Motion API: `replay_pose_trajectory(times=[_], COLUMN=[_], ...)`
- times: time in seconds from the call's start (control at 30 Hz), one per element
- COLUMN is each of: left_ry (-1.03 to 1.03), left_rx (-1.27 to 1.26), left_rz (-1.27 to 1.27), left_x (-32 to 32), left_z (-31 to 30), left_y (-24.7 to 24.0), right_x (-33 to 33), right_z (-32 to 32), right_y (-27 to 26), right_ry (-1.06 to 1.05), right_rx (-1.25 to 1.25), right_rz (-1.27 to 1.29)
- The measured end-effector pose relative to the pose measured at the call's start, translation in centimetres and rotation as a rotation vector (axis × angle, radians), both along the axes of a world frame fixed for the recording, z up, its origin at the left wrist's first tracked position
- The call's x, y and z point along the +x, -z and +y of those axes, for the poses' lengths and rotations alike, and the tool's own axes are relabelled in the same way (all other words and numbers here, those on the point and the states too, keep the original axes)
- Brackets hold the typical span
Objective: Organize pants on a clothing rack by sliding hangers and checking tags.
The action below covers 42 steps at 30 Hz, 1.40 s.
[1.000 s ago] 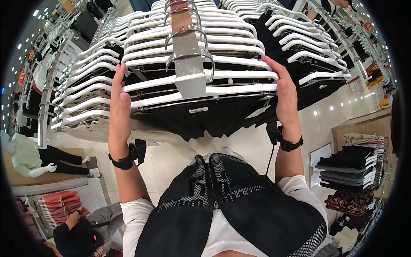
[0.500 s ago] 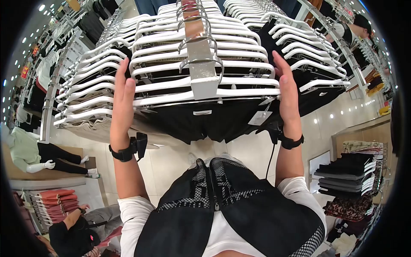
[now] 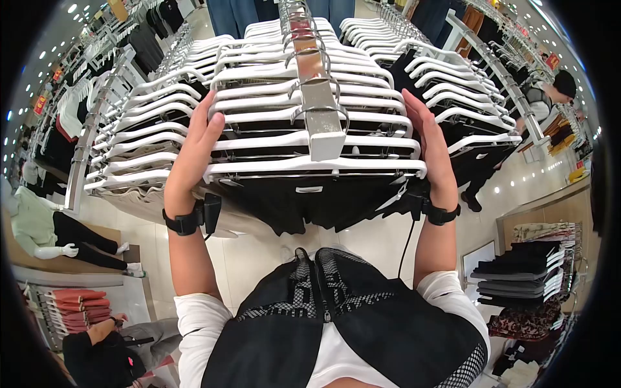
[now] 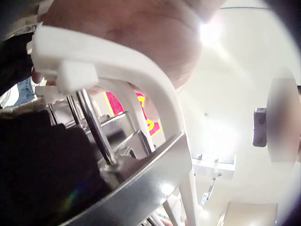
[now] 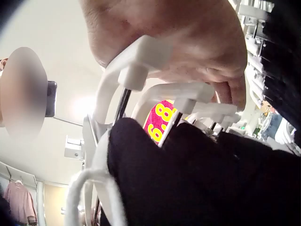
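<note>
White hangers (image 3: 317, 166) hang in a row on a metal display arm (image 3: 325, 143), the front one carrying black trousers (image 3: 307, 200). My left hand (image 3: 196, 152) rests along the left ends of the front hangers, fingers straight. On the opposite side my right hand (image 3: 435, 149) lies against their right ends, also with straight fingers. In the left wrist view the palm (image 4: 136, 37) touches a white hanger end (image 4: 108, 56). The right wrist view has the palm (image 5: 174, 37) against hanger ends (image 5: 153, 52), with black cloth (image 5: 188, 179) below.
More hangers stand in rows at left (image 3: 139, 158) and right (image 3: 482, 139). A mannequin (image 3: 39, 223) is at the left. One person (image 3: 103, 355) is at lower left, another (image 3: 550, 97) at upper right. Folded-looking dark clothes (image 3: 517, 275) hang at the right.
The view has shifted, and the front hangers now appear lower. My left hand has moved right and lies closer against the hanger ends. The person at upper right has come into fuller view.
</note>
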State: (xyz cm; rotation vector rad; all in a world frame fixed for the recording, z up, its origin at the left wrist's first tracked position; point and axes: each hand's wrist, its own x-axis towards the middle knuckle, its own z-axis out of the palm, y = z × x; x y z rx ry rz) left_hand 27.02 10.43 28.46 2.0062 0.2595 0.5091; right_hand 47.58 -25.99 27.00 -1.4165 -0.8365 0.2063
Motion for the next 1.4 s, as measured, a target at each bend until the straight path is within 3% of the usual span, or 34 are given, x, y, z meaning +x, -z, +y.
replay_pose_trajectory(times=[0.1, 0.2, 0.23, 0.3, 0.37, 0.43, 0.53, 0.67, 0.77, 0.9, 0.93, 0.97, 1.03, 1.17, 1.23, 1.3, 1.37, 1.4], left_ry=[-0.118, -0.069, -0.047, -0.019, 0.009, -0.015, -0.023, -0.031, -0.041, -0.084, -0.121, -0.156, -0.203, -0.278, -0.299, -0.333, -0.361, -0.381], left_rx=[0.168, 0.170, 0.157, 0.177, 0.198, 0.386, 0.325, 0.347, 0.371, 0.469, 0.531, 0.593, 0.632, 0.698, 0.703, 0.768, 0.823, 0.851], left_rz=[0.114, 0.122, 0.102, 0.129, 0.161, 0.191, 0.220, 0.211, 0.160, 0.056, 0.056, 0.056, 0.020, -0.007, -0.012, -0.027, -0.030, -0.019], left_x=[-0.2, -0.3, -0.2, 0.0, 0.2, 0.1, -0.9, -2.5, -3.5, -3.9, -3.9, -3.9, -3.9, -4.3, -4.5, -4.6, -4.8, -5.0], left_z=[0.1, -0.3, -0.4, -0.4, -0.4, -0.3, -1.0, -2.9, -4.3, -5.6, -5.9, -6.3, -6.9, -7.7, -8.2, -8.6, -9.3, -9.7], left_y=[-0.1, -1.1, -1.3, -1.6, -1.8, -1.8, -2.6, -2.8, -2.8, -1.6, -1.1, -0.8, -0.6, -0.1, 0.0, 0.1, 0.1, 0.2], right_x=[-0.1, 0.4, 0.4, 1.2, 1.9, 2.2, 1.7, 3.1, 4.0, 4.7, 4.8, 4.7, 3.7, 6.2, 5.8, 6.0, 6.9, 7.6], right_z=[-0.4, 0.0, 0.2, 0.6, 0.9, 1.0, 1.7, 1.2, 1.4, 1.5, 1.7, 2.1, 3.3, 2.0, 2.7, 3.9, 4.5, 4.1], right_y=[0.1, 0.1, -0.7, -1.0, -0.5, -0.2, -0.3, 0.5, 1.1, 1.6, 1.7, 1.7, 0.9, 1.9, 1.9, 2.2, 3.1, 3.4], right_ry=[0.051, 0.149, 0.213, 0.180, 0.064, 0.025, 0.078, -0.080, 0.196, 0.020, 0.076, 0.283, 0.279, -0.005, 0.150, 0.178, -0.106, -0.073], right_rx=[-0.044, -0.061, -0.142, -0.169, -0.133, -0.074, 0.033, 0.015, -0.026, -0.058, -0.032, -0.030, 0.080, -0.004, 0.029, 0.092, 0.173, 0.110], right_rz=[-0.060, -0.120, -0.261, -0.279, -0.139, -0.040, 0.008, 0.105, -0.050, -0.026, -0.062, -0.212, -0.194, -0.037, -0.065, -0.111, 0.273, 0.179])
